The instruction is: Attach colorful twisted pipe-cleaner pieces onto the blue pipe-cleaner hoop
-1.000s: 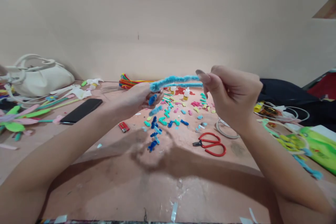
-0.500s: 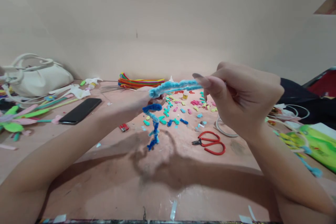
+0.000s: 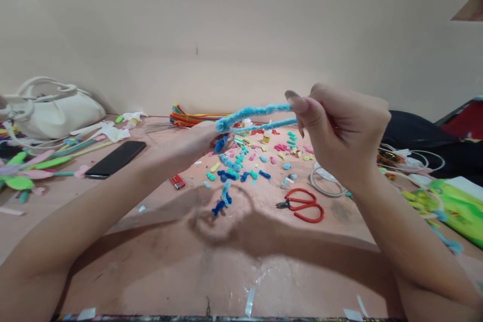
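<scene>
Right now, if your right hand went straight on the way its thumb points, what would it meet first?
Past the light-blue fuzzy strand that the right hand pinches, probably the left hand at the strand's other end; depth is unclear, so it might pass above.

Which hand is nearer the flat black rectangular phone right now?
Left: the left hand is raised to the right of the black phone; the right hand is farther right, pinching the fuzzy light-blue strand.
</scene>
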Action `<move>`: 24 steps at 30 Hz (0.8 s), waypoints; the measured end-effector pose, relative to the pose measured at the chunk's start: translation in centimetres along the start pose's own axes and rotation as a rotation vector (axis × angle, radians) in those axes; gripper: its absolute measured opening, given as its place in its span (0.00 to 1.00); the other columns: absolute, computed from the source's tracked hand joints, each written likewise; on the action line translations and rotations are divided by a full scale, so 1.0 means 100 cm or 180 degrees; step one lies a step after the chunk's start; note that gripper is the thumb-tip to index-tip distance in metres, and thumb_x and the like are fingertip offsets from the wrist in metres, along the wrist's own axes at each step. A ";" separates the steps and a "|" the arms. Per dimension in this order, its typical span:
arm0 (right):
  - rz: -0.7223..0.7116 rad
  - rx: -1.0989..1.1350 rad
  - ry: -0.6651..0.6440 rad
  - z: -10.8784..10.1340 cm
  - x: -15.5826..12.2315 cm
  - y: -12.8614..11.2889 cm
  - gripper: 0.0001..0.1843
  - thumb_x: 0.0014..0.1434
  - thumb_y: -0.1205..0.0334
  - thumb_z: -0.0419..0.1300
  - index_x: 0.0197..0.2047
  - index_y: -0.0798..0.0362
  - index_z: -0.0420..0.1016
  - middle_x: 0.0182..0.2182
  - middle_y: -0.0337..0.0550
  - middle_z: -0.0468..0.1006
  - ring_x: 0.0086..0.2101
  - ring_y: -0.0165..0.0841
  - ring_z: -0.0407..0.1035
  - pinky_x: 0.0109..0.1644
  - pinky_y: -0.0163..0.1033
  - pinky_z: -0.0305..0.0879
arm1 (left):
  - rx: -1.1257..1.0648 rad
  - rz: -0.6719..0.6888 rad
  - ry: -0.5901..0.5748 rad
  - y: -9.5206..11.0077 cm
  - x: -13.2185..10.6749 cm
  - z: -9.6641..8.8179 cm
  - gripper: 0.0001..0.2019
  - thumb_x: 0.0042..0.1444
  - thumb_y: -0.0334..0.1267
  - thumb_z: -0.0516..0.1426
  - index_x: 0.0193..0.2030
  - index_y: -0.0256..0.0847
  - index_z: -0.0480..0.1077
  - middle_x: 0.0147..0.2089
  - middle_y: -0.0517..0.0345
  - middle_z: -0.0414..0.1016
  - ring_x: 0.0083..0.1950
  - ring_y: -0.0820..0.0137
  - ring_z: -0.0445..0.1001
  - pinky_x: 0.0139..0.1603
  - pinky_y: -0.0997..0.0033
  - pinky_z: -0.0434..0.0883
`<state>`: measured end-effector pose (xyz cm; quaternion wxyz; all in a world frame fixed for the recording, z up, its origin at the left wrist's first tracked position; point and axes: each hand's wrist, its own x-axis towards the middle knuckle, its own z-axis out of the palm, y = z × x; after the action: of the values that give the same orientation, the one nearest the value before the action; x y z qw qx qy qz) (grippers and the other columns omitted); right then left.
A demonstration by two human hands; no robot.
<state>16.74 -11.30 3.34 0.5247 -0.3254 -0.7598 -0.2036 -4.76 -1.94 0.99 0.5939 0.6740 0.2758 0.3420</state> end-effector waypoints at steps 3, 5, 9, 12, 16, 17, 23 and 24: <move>0.0247 0.0098 0.0133 0.003 0.001 0.008 0.29 0.77 0.51 0.59 0.23 0.49 0.62 0.19 0.35 0.57 0.21 0.29 0.50 0.29 0.44 0.46 | 0.0130 0.0109 -0.0011 -0.003 0.003 -0.006 0.18 0.62 0.34 0.59 0.22 0.40 0.60 0.20 0.64 0.54 0.21 0.78 0.52 0.22 0.78 0.52; 0.0416 0.0333 0.0178 0.008 0.002 0.020 0.30 0.76 0.47 0.60 0.23 0.49 0.63 0.19 0.34 0.55 0.21 0.29 0.48 0.28 0.43 0.45 | 0.0180 0.0196 0.0048 -0.006 0.010 -0.015 0.20 0.64 0.35 0.59 0.21 0.40 0.60 0.20 0.64 0.56 0.21 0.78 0.53 0.22 0.78 0.52; 0.0645 0.0994 0.0258 0.020 0.006 0.052 0.33 0.72 0.35 0.60 0.23 0.48 0.62 0.20 0.34 0.52 0.22 0.29 0.47 0.27 0.42 0.49 | 0.0175 0.0294 0.0143 -0.013 0.033 -0.039 0.20 0.71 0.48 0.58 0.29 0.40 0.68 0.27 0.58 0.75 0.28 0.74 0.71 0.34 0.75 0.70; 0.1018 0.1076 0.0283 0.023 0.009 0.070 0.34 0.69 0.29 0.60 0.24 0.47 0.63 0.20 0.34 0.56 0.22 0.28 0.50 0.27 0.40 0.55 | 0.0198 0.0024 -0.0069 -0.020 0.041 -0.050 0.28 0.71 0.65 0.53 0.37 0.39 0.74 0.40 0.48 0.86 0.44 0.62 0.84 0.52 0.63 0.78; 0.1412 0.1151 0.0366 0.018 0.011 0.087 0.36 0.60 0.21 0.62 0.24 0.46 0.65 0.22 0.35 0.59 0.23 0.30 0.54 0.31 0.41 0.68 | 0.0060 -0.0396 -0.0802 -0.034 0.038 -0.047 0.44 0.63 0.79 0.47 0.47 0.35 0.79 0.56 0.38 0.85 0.62 0.48 0.82 0.67 0.52 0.73; 0.1395 0.1184 0.0405 0.016 0.011 0.091 0.37 0.59 0.20 0.63 0.24 0.45 0.64 0.22 0.35 0.59 0.24 0.30 0.54 0.33 0.42 0.70 | 0.0000 -0.0455 -0.1000 -0.038 0.037 -0.045 0.46 0.61 0.81 0.46 0.50 0.35 0.79 0.58 0.37 0.84 0.65 0.47 0.80 0.70 0.52 0.72; 0.1179 0.1121 0.0659 0.011 0.013 0.108 0.35 0.59 0.22 0.64 0.24 0.44 0.66 0.22 0.34 0.58 0.24 0.31 0.52 0.42 0.46 0.75 | 0.0180 -0.0652 -0.1178 -0.045 0.035 -0.035 0.47 0.71 0.71 0.30 0.57 0.32 0.75 0.58 0.38 0.84 0.69 0.53 0.77 0.74 0.54 0.66; 0.1159 0.1091 0.0663 0.011 0.013 0.108 0.34 0.59 0.22 0.64 0.24 0.44 0.67 0.22 0.34 0.59 0.25 0.31 0.53 0.43 0.47 0.75 | 0.0227 -0.0672 -0.1185 -0.043 0.033 -0.035 0.47 0.73 0.67 0.27 0.58 0.31 0.74 0.58 0.38 0.85 0.67 0.54 0.79 0.74 0.53 0.66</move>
<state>23.40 -2.63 3.79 0.6754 -0.3404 -0.6541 -0.0067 -5.28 3.39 -2.59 0.6429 0.7135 0.2423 0.1375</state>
